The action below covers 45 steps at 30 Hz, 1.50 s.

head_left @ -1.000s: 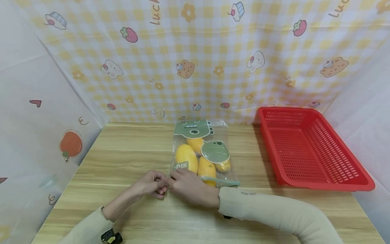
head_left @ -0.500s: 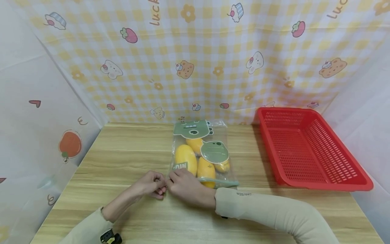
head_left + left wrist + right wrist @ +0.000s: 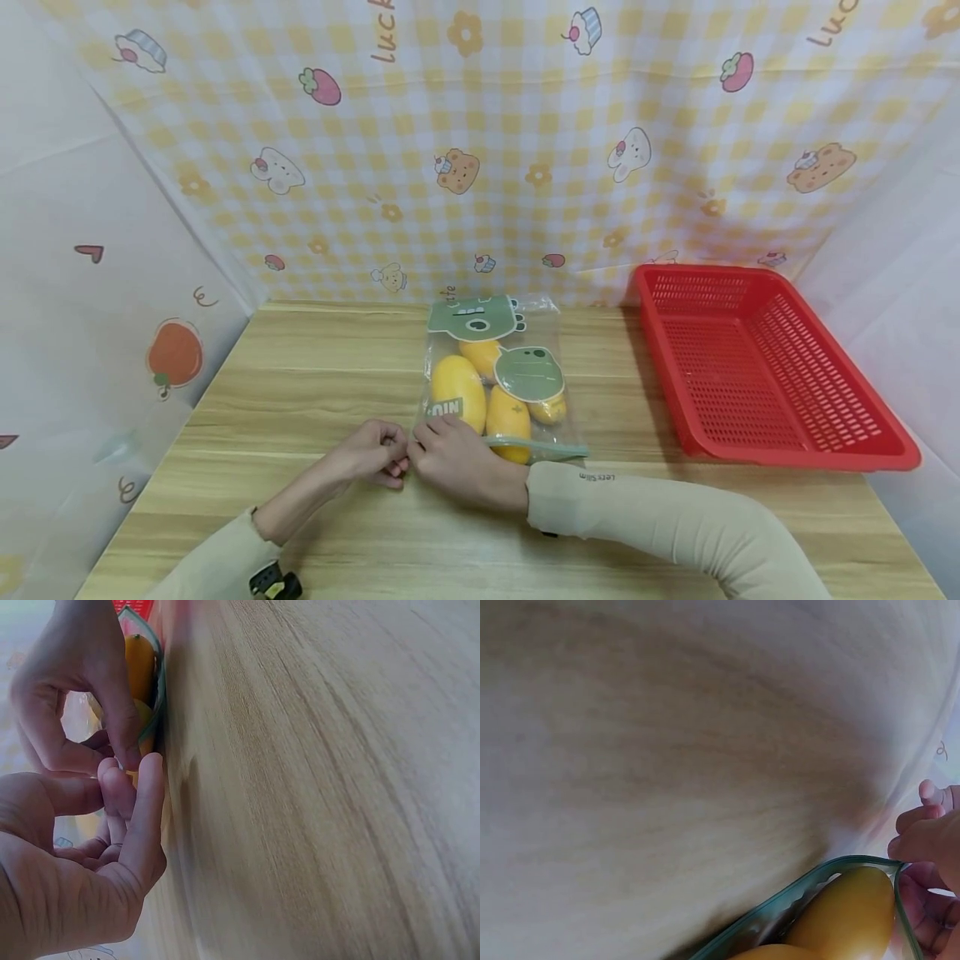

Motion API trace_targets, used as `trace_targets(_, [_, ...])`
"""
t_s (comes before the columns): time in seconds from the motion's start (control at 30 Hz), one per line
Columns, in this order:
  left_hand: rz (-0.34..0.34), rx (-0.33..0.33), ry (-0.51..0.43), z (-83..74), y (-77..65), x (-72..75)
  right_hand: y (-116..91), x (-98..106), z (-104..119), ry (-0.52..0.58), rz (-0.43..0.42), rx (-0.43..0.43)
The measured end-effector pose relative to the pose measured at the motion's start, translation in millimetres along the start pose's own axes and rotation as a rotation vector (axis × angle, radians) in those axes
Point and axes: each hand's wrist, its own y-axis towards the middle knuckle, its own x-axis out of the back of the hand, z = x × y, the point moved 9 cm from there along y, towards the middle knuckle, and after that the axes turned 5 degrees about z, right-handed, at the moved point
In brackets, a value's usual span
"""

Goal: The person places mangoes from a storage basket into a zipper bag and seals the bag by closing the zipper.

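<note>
A clear plastic zip bag [image 3: 530, 375] with green cartoon prints lies on the table. Several yellow mangoes [image 3: 459, 387] are inside it. Its green-edged mouth [image 3: 832, 864] faces the person and gapes in the right wrist view. At the bag's near left corner, my left hand [image 3: 381, 454] pinches the edge between thumb and fingers. My right hand [image 3: 465, 467] pinches the same corner right beside it, with fingertips nearly meeting the left ones. In the left wrist view, the right hand [image 3: 75, 690] sits just beyond the left hand [image 3: 82, 862]. The fingers mostly hide the pinched corner.
A red perforated plastic basket [image 3: 772, 367] stands on the right side of the wooden table [image 3: 322, 342]. Behind the table hangs a yellow checked curtain [image 3: 510, 142], and white sheets with printed pictures hang at both sides.
Both hands stay at the bag's corner. The right hand and forearm have shifted very slightly left; bag, mangoes and basket look the same.
</note>
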Motion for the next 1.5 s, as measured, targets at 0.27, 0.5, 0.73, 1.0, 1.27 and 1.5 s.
trace_targets(0.27, [-0.01,0.003,0.015,-2.3,0.1,-0.3,-1.0,-1.2,1.0,-0.033,0.014,0.019])
trace_targets(0.5, [-0.013,-0.005,0.015,-4.3,-1.1,-2.0,-2.8,-3.5,2.6,-0.033,0.001,0.033])
trace_targets(0.73, [-0.025,-0.012,0.018,-5.9,-2.5,-2.2,-5.6,-1.7,2.3,-0.04,-0.007,0.036])
trace_targets(1.0, [-0.006,-0.025,0.027,-4.0,-1.0,-2.7,-8.5,-2.3,1.3,-0.046,0.003,0.035])
trace_targets(1.27, [0.029,0.008,-0.006,1.1,-3.1,-7.6,-9.0,-3.9,1.8,-0.041,0.011,0.037])
trace_targets(1.5, [0.042,0.017,-0.027,4.0,-1.5,-9.8,-8.4,-4.3,2.1,-0.032,0.009,0.042])
